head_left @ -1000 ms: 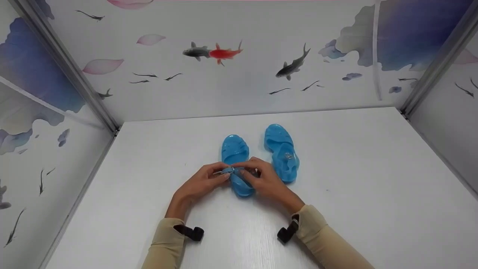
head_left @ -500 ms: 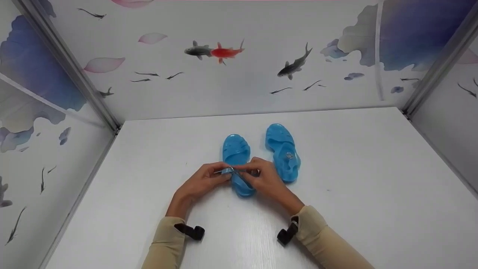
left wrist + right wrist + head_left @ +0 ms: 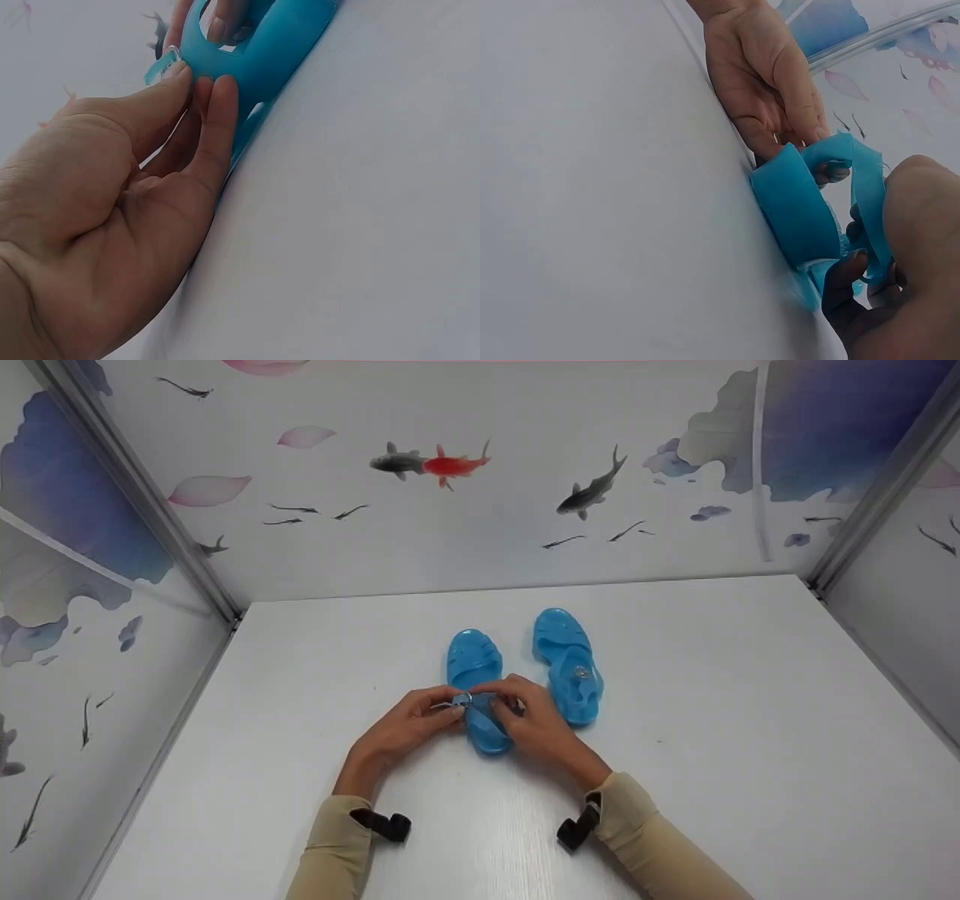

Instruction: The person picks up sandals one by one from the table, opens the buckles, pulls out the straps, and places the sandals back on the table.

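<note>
A shiny blue jelly sandal (image 3: 472, 658) lies on the white table, toe pointing away, its heel end between my hands. My left hand (image 3: 405, 727) pinches its ankle strap near a small metal buckle (image 3: 175, 52) between thumb and fingertips. From the other side, my right hand (image 3: 538, 725) pinches the strap, index finger reaching to the buckle. In the right wrist view the strap (image 3: 866, 184) arches above the heel cup (image 3: 795, 214). The fingers partly hide the buckle in the head view.
A matching blue sandal (image 3: 559, 634) lies just right of my right hand, its strap across it with a round metal buckle (image 3: 580, 673). White panels printed with fish (image 3: 589, 495) and petals enclose the table (image 3: 750, 697) at the back and sides.
Both hands stay at the sandal. My right thumb has shifted slightly to the right, and the strap piece at the buckle has changed its angle a little. The other sandal has not moved.
</note>
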### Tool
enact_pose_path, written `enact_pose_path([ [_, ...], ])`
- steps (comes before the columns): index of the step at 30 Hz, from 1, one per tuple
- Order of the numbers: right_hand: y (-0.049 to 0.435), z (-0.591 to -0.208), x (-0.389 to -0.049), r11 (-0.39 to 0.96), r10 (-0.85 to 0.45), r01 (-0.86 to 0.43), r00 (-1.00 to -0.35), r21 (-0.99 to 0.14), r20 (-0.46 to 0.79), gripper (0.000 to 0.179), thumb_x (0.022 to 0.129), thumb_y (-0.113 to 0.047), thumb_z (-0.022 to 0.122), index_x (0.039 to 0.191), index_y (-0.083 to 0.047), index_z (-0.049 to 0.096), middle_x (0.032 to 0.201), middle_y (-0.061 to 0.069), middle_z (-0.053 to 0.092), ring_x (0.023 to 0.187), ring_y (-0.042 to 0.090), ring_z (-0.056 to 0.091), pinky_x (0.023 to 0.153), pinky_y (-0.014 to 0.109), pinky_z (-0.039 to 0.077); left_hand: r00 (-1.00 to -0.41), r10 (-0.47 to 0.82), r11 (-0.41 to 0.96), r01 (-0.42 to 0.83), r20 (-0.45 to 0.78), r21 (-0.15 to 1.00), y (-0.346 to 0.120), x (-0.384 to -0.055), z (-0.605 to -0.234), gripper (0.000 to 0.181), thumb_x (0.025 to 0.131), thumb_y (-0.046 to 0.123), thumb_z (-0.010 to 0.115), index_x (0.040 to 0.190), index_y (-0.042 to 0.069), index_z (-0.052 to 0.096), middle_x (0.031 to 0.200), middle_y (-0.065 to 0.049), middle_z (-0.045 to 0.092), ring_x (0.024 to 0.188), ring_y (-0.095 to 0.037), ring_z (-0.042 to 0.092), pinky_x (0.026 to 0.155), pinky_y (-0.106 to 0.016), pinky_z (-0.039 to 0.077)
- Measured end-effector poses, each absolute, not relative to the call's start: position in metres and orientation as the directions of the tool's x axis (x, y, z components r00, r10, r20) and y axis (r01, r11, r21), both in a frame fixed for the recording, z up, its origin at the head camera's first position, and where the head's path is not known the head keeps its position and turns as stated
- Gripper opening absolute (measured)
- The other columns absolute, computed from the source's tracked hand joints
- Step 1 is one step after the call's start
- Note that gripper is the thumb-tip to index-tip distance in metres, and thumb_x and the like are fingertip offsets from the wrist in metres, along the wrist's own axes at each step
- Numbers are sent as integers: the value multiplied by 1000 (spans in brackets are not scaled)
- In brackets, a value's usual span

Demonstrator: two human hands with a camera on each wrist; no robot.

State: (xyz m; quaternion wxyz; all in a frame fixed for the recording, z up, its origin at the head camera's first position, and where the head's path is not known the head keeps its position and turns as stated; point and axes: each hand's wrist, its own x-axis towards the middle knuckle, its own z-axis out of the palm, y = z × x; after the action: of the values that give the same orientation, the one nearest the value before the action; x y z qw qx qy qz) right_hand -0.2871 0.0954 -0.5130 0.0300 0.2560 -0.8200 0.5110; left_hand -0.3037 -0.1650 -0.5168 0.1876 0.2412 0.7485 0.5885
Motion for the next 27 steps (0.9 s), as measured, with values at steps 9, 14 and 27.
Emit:
enact_pose_path([
  [9,98,-514,-290,355,-425,-464,-853,-812,302,52,106,2,54,133,-36,78,90,3,59,84,18,51,72,28,42,-810,587,185,126,-7,974,-165,-303,-517,32,111,33,62,139,17,69,144,-5,66,134,-22,64,113,-35,55],
  [14,100,-515,-293,357,-433,-457,-854,-815,289,54,106,2,53,134,-37,77,88,4,55,84,19,49,71,28,39,-809,588,172,111,-12,979,-165,-302,-517,34,112,32,61,143,17,66,147,-5,65,135,-23,64,114,-35,55],
  [27,104,-514,-292,319,-355,-357,-904,-878,238,44,104,-6,55,126,-33,81,89,-1,65,83,19,56,69,25,41,-805,593,195,157,11,968,-159,-301,-515,33,115,31,54,144,17,62,142,-6,63,129,-24,61,111,-33,55],
])
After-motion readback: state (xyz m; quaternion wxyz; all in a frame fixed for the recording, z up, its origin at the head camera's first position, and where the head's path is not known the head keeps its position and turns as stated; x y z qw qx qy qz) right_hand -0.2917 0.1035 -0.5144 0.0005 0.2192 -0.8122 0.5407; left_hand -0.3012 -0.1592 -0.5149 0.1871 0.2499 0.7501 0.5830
